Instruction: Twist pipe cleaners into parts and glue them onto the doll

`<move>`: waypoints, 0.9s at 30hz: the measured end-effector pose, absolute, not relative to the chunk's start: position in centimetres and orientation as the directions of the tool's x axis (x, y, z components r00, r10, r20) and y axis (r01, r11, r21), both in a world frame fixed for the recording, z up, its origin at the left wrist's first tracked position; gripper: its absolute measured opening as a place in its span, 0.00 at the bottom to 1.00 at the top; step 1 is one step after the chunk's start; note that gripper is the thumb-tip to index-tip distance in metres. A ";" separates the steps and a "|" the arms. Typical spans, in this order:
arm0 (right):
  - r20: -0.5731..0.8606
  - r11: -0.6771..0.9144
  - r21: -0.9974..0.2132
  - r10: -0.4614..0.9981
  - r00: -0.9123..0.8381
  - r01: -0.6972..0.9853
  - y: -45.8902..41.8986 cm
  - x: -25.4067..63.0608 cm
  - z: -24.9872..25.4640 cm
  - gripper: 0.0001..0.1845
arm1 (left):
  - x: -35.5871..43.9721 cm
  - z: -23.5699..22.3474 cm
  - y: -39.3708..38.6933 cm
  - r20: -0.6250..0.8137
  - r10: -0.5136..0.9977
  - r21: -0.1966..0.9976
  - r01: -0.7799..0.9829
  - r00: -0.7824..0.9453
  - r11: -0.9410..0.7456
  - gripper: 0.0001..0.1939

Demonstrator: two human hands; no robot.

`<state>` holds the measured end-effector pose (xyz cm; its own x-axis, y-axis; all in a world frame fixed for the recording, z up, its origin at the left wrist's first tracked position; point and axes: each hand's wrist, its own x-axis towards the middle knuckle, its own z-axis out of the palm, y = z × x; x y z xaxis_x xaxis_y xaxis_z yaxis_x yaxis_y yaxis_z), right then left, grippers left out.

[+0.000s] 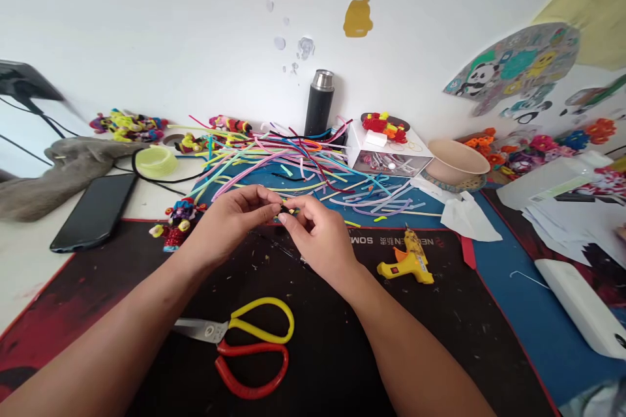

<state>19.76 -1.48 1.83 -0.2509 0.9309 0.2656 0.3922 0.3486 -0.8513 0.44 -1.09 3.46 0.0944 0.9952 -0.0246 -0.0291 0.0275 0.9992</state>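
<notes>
Above the dark mat, my left hand (244,212) and my right hand (320,231) meet fingertip to fingertip. Both pinch a small black piece (284,209) with a pale yellow bit on it; the fingers cover most of it, so its exact kind is unclear. Just behind them spreads a heap of colourful pipe cleaners (264,159). Left of my left wrist lies a small figure (176,225) in red, blue and yellow. Scissors (235,335) with one yellow and one red handle rest on the mat below my hands. A yellow glue gun (408,260) lies to the right.
At left lie a black phone (95,212) and a pale green roll (155,161). A black thermos (320,103) and a white box (386,151) stand by the wall. A beige bowl (457,161), crumpled tissue (470,216) and white device (580,306) are at right.
</notes>
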 end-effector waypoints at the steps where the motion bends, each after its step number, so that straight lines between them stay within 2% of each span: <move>1: 0.267 0.352 -0.846 0.930 -0.254 0.400 -1.5 19.8 1.8 0.10 | 0.5 3.5 -1.1 -0.028 0.996 0.999 -0.032 0.086 0.031 0.16; 17: 0.258 0.379 -0.775 0.920 -0.294 0.506 -1.7 19.7 1.9 0.12 | 0.7 3.8 -1.2 -0.076 0.994 0.989 -0.120 0.082 0.085 0.14; 27: 0.293 0.416 -0.757 0.905 -0.307 0.504 -1.7 19.8 2.0 0.09 | 0.7 3.6 -1.2 -0.101 0.989 0.974 -0.191 0.105 0.120 0.13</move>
<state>19.84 -1.70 2.02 -0.3074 0.9055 0.2927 0.5038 0.4157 -0.7572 0.73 -1.18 3.63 0.1045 0.9894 -0.1012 -0.1906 0.1198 0.9743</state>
